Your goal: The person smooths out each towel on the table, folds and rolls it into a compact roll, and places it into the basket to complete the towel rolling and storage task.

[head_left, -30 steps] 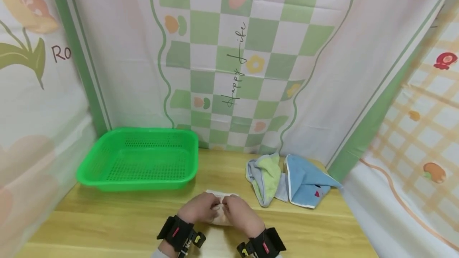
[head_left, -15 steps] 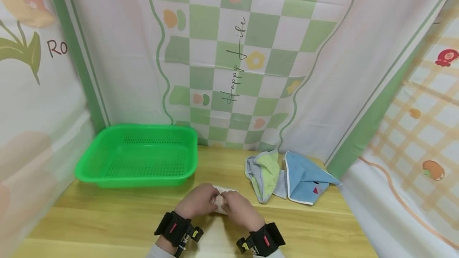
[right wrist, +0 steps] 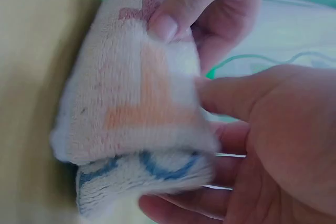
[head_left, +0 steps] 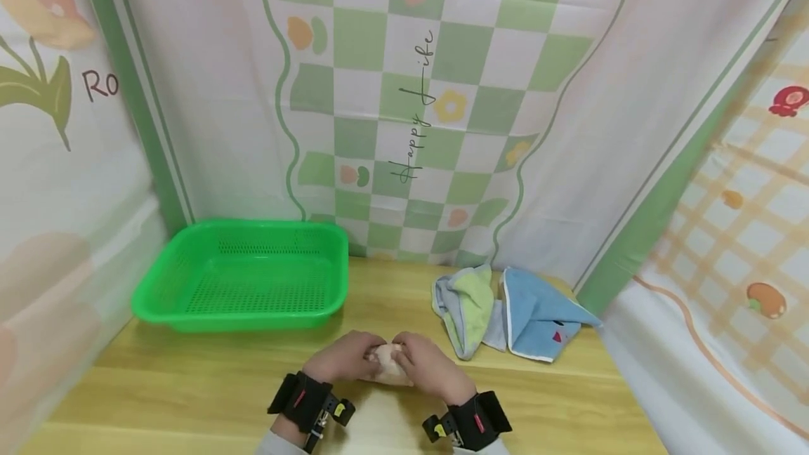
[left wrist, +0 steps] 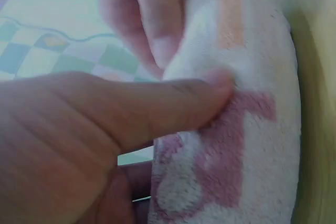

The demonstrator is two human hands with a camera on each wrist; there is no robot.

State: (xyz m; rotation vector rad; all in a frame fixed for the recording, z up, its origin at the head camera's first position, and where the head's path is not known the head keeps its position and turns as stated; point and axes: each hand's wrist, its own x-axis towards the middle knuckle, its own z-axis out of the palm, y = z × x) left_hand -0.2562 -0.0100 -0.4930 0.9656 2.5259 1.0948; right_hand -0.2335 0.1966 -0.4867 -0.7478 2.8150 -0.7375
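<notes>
A small cream towel (head_left: 387, 363) with pink, orange and blue marks lies rolled up on the wooden table (head_left: 189, 385) near its front edge. My left hand (head_left: 346, 357) and right hand (head_left: 422, 364) both grip it, one from each side. In the left wrist view my left thumb (left wrist: 157, 106) presses into the cream towel (left wrist: 236, 129). In the right wrist view my right thumb (right wrist: 226, 98) and fingers pinch the folded cream towel (right wrist: 136, 114), with the left hand's fingertip on its top edge.
A green perforated plastic basket (head_left: 243, 276) stands at the back left of the table. A grey-green towel (head_left: 468, 304) and a blue towel (head_left: 537, 314) lie crumpled at the back right. Printed cloth walls close in the back and both sides.
The flat edge of the cream towel that showed beyond my fingers has been drawn in, and the towel is now a tighter bundle between both hands, slightly nearer me.
</notes>
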